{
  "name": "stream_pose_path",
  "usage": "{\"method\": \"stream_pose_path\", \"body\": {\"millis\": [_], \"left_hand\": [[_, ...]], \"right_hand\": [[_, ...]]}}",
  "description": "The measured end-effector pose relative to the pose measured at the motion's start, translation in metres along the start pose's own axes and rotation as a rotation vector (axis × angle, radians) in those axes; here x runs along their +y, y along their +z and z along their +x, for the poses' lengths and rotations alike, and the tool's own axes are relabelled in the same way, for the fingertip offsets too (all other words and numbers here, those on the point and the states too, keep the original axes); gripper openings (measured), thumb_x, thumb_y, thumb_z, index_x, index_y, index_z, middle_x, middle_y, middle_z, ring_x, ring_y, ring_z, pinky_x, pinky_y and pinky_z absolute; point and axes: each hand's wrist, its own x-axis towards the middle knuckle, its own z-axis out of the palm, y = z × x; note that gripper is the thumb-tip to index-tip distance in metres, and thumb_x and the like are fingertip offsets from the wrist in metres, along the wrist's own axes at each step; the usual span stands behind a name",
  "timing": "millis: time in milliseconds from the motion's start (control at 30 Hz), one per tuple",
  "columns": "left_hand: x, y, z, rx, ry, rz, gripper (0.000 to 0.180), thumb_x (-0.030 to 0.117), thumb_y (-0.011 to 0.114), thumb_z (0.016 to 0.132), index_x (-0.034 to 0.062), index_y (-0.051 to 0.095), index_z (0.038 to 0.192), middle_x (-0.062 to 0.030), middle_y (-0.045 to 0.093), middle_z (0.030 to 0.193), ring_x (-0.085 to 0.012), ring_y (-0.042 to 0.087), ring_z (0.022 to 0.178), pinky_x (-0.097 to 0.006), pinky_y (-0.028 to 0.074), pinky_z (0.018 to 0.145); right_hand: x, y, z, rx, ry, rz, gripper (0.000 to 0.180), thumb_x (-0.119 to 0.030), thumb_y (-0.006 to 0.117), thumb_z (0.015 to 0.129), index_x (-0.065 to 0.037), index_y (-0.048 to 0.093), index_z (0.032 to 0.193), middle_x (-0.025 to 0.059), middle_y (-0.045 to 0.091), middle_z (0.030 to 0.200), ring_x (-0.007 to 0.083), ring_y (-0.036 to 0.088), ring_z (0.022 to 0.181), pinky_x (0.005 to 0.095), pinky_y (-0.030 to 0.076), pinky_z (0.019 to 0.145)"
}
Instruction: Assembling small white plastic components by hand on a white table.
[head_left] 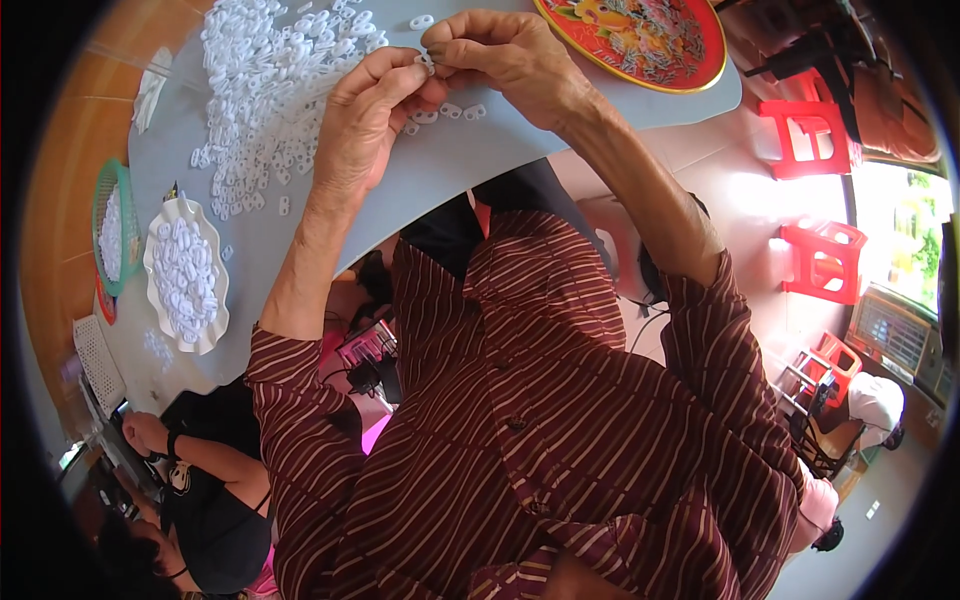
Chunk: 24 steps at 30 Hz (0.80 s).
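Above the far part of the table, my two hands meet fingertip to fingertip. Between its thumb and forefinger my left hand point(360, 120) pinches a small white plastic piece point(425, 64). My right hand point(512, 62) is closed in a pinch against that same piece; whatever its fingertips hold is too small to make out. Just below the hands a few white two-holed plastic pieces point(474, 112) lie in a short row. Left of them spreads a big heap of similar white pieces point(245, 110). To the right is a round red tray point(712, 62) holding many small silvery metal parts.
The grey table point(530, 145) curves in front of me. On its left stand a scalloped white dish point(222, 315) and a green basket point(103, 195), both with white pieces. Red stools point(822, 262) stand on the floor at right. A person in black point(215, 530) sits at lower left.
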Motion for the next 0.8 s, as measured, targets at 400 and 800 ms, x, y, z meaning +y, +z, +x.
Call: {"method": "stream_pose_path", "body": {"millis": [400, 800], "left_hand": [[-0.001, 0.002, 0.003, 0.048, 0.048, 0.060, 0.017, 0.015, 0.059, 0.088, 0.0003, 0.062, 0.096, -0.0051, 0.060, 0.077, -0.0124, 0.056, 0.073, -0.026, 0.046, 0.071], [-0.007, 0.003, 0.000, 0.052, 0.112, 0.092, 0.018, 0.015, 0.060, 0.089, 0.0002, 0.063, 0.099, -0.0050, 0.062, 0.080, -0.0116, 0.057, 0.074, -0.024, 0.046, 0.071]], "right_hand": [[0.012, 0.000, -0.005, 0.069, -0.125, 0.075, 0.015, -0.011, 0.067, 0.086, -0.003, 0.065, 0.099, 0.0013, 0.066, 0.087, 0.0082, 0.061, 0.080, 0.0224, 0.051, 0.074], [0.016, 0.013, -0.008, 0.178, -0.205, 0.050, 0.015, -0.006, 0.065, 0.086, -0.001, 0.064, 0.100, 0.0020, 0.066, 0.086, 0.0074, 0.060, 0.079, 0.0220, 0.050, 0.075]]}}
